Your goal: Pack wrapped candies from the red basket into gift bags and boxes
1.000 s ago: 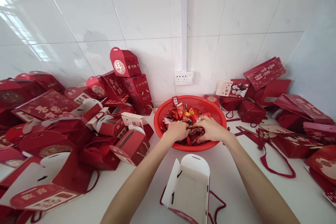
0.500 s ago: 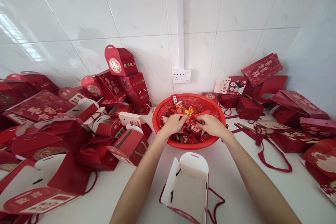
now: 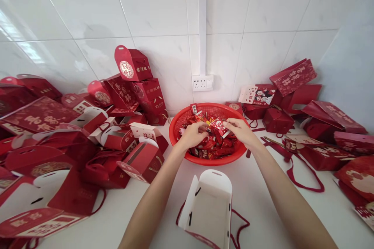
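Note:
A red plastic basket (image 3: 179, 120) full of wrapped candies (image 3: 212, 146) stands before me. My right hand (image 3: 241, 130) pinches a red and white candy packet (image 3: 219, 127) by its right edge, just above the heap. On the left side of the basket, my left hand (image 3: 193, 135) is over the candies, fingers loosely curled with the thumb apart; I see nothing held in it. Closer to me, between my forearms, an open gift box (image 3: 209, 212) shows its white inside, with a dark red cord (image 3: 241, 225) beside it.
Many red gift boxes (image 3: 108, 169) crowd the left side of the white table (image 3: 117, 218), some stacked (image 3: 150, 101) by the tiled wall. More boxes (image 3: 277, 120) and a loose red ribbon (image 3: 306, 186) lie to the right. A wall socket (image 3: 202, 83) sits behind the basket.
My right hand has risen slightly from the heap with the red and white candy packet in its fingers. My left hand has shifted a little, its thumb now apart from the fingers.

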The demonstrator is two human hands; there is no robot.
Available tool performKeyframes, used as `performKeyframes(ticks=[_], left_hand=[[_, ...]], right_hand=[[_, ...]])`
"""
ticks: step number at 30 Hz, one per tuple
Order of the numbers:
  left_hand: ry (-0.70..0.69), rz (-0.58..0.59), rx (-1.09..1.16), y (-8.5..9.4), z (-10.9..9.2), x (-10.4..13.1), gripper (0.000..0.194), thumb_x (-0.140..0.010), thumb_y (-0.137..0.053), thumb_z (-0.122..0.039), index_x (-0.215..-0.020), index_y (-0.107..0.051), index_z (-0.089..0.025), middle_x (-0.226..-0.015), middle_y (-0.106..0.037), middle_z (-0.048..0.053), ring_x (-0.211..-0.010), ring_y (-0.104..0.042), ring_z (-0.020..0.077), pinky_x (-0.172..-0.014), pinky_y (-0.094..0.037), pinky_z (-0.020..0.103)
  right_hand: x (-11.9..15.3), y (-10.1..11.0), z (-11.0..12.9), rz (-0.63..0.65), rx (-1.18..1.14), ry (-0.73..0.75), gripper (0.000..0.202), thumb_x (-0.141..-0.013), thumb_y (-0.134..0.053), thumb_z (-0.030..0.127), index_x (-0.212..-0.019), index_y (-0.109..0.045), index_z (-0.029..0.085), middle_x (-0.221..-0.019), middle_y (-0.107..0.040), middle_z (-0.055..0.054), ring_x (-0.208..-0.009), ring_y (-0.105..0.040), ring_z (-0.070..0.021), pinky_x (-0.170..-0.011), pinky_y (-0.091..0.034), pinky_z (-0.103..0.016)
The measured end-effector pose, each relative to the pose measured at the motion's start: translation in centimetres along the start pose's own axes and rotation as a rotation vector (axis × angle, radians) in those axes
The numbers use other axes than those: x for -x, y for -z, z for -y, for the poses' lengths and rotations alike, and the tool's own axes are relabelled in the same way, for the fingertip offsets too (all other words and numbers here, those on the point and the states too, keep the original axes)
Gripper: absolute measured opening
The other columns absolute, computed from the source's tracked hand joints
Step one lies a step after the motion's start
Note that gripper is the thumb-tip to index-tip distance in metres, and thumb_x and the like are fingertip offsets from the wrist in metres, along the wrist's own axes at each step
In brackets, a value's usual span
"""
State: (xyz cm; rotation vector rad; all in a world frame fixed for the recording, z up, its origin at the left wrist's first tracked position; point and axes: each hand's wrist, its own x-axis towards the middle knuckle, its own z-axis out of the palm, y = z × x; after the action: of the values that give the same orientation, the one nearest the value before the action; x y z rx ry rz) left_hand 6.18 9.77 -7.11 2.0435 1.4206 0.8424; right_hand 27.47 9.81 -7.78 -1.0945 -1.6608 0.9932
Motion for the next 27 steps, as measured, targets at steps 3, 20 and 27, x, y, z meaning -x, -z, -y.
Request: performKeyframes(ticks=[3, 20, 27], left_hand=[[-0.162, 0.017, 0.183, -0.2, 0.1, 0.0, 0.051, -0.077, -0.063, -0.015, -0.128, -0.067, -0.014, -0.121, -0.075, 0.011, -0.101, -0.073, 0.0242, -0.096, -0.056, 0.037], [-0.151, -0.217, 0.475, -0.2, 0.7, -0.6, 0.045, -0.079, -0.072, -0.031, -0.12, -0.068, -0.012, -0.123, -0.072, 0.015, -0.111, -0.069, 0.0262, -0.096, -0.054, 0.036], [-0.025, -0.421, 0.475, 0.0, 0.6, -0.6, 0.036, -0.078, -0.065, -0.026, -0.112, -0.066, -0.015, -0.09, -0.072, 0.003, -0.08, -0.067, 0.0173, -0.074, -0.052, 0.027]], right_hand=[[0.0, 0.0, 0.3, -0.013, -0.047, 0.008, 0.043, -0.079, -0.065, 0.063, -0.072, -0.054, 0.022, -0.072, -0.06, 0.001, -0.07, -0.059, -0.0186, -0.069, -0.05, -0.032], [-0.1, -1.1, 0.3, -0.249, -0.076, 0.006, 0.043, -0.078, -0.068, 0.063, -0.07, -0.06, 0.021, -0.072, -0.063, -0.001, -0.071, -0.059, -0.0183, -0.067, -0.051, -0.031], [-0.5, -1.1, -0.4, -0.212, 0.032, -0.04, 0.031, -0.083, -0.065, 0.047, -0.097, -0.067, 0.02, -0.103, -0.075, -0.01, -0.098, -0.069, -0.0248, -0.089, -0.053, -0.038]])
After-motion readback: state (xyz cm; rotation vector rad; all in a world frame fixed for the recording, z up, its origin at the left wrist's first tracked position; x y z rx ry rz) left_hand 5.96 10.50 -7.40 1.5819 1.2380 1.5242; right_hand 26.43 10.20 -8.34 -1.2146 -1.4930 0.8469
